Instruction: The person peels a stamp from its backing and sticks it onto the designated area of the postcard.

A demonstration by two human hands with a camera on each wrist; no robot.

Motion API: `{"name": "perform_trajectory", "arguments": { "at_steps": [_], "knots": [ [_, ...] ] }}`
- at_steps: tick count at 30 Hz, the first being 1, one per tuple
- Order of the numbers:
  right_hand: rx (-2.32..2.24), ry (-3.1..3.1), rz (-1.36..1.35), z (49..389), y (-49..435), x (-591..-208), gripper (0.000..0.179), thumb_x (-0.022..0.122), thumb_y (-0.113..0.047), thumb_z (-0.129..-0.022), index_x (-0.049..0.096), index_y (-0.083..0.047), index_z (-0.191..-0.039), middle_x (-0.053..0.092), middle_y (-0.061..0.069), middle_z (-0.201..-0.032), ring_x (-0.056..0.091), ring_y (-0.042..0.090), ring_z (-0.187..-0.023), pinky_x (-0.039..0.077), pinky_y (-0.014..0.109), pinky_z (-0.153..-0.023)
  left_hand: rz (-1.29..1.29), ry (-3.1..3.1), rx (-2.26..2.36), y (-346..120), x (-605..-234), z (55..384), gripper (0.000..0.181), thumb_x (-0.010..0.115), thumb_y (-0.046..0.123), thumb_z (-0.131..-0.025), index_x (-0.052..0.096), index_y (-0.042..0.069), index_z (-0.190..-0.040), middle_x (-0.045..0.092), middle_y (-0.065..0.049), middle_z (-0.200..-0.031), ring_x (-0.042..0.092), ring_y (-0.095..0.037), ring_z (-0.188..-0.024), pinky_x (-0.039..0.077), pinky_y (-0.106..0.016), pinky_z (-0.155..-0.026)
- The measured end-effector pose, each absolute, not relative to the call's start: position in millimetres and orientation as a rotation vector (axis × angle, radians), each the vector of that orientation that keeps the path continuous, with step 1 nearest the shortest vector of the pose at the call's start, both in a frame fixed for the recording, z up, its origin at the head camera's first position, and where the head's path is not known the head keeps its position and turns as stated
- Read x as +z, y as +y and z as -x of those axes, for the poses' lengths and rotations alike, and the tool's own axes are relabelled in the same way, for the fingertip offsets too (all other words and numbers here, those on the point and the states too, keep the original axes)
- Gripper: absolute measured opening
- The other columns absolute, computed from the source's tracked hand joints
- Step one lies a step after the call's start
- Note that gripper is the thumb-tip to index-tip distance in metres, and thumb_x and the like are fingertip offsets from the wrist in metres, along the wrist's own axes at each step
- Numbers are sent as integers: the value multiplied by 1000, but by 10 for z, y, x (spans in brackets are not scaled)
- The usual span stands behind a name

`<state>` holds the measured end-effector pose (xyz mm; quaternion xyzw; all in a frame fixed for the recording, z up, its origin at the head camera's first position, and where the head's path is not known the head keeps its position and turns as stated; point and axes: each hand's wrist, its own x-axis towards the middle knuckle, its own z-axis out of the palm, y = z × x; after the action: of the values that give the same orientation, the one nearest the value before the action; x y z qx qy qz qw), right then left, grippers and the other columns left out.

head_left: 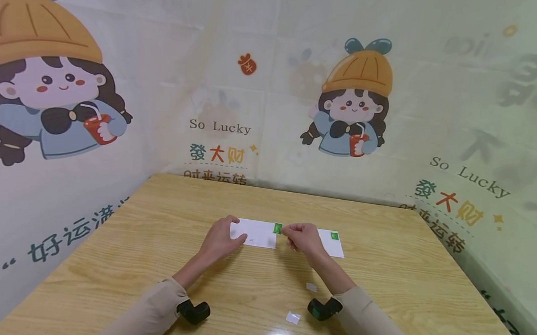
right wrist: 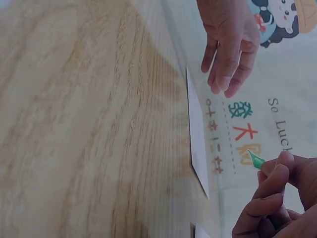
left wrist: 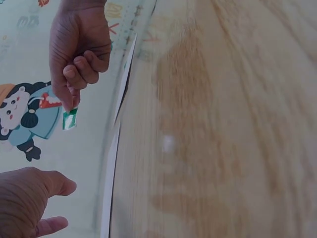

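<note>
My right hand (head_left: 305, 239) pinches a small green stamp (head_left: 278, 229) between thumb and forefinger, its other fingers curled. In the right wrist view that stamp (right wrist: 256, 159) sticks out from the fingertips, above the table. A white envelope (head_left: 260, 234) lies flat below, the stamp over its upper right corner. At the envelope's left end is my left hand (head_left: 222, 238), thumb and fingers spread apart and holding nothing. A second white envelope (head_left: 332, 245) lies to the right, partly behind my right hand, with a green stamp (head_left: 335, 236) on its upper right corner.
Two small whitish paper scraps lie on the wooden table (head_left: 156, 262): one scrap (head_left: 293, 318) near the front, the other scrap (head_left: 311, 287) by my right forearm. A printed cloth (head_left: 272, 87) hangs behind the table and along its sides.
</note>
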<state>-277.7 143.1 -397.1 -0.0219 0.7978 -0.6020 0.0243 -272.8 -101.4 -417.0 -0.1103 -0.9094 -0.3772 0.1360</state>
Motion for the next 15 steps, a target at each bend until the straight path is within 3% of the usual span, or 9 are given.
{"name": "perform_trajectory", "arguments": {
  "at_steps": [15],
  "knots": [
    [-1785, 2480, -50, 2988, 1369, -4049, 21, 71, -16, -96, 74, 5, -98, 55, 1, -61, 45, 11, -54, 35, 24, -54, 312, -2634, -1043, -1020, -4269, 2825, 42, 80, 17, -85, 65, -6, -117, 68, -26, -115, 60, -43, -112, 48, -55, -96]
  ]
}}
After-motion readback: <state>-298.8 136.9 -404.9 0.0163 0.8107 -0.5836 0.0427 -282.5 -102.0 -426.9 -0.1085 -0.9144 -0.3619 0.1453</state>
